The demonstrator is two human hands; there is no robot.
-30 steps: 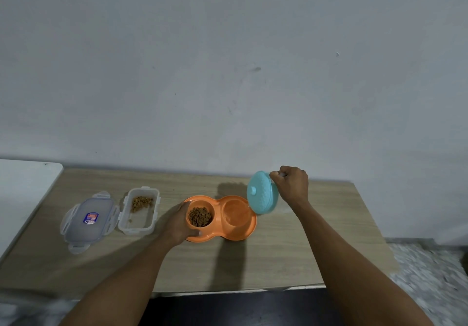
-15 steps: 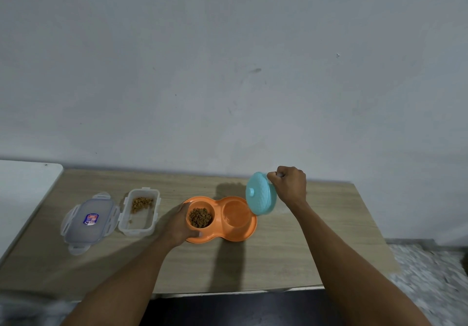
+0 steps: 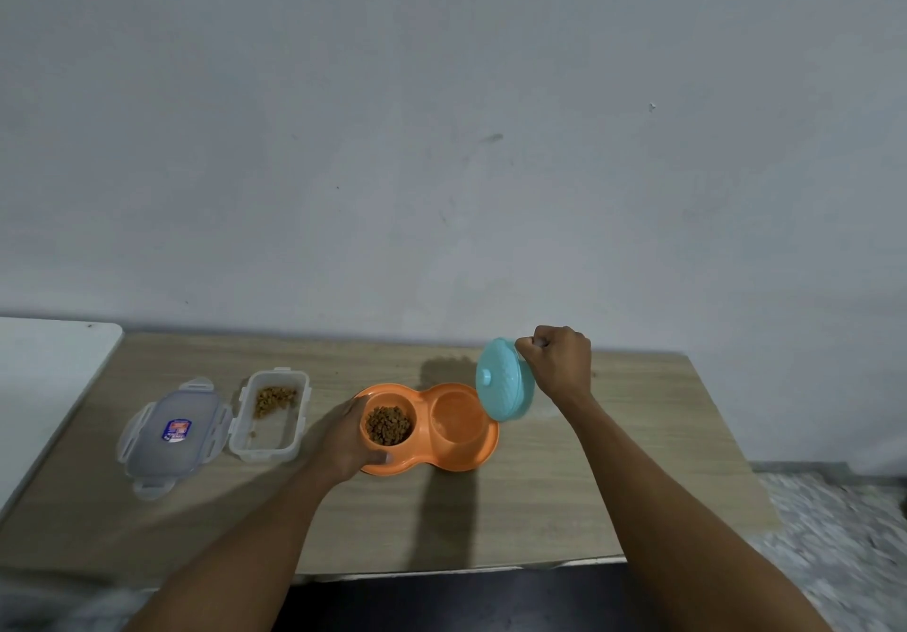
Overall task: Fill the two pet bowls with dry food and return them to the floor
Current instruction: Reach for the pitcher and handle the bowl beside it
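The orange double bowl sits on the wooden table. The left hand grips its left end, thumb curled over the near rim and fingers round the far side. Its left well holds dry food, right beside that hand; its right well looks bare. Just above the double bowl's right edge, the right hand is clenched on the rim of a teal bowl, held tipped on edge with its underside facing left. Left of the double bowl stands a clear container with some kibble, and beyond it its lid.
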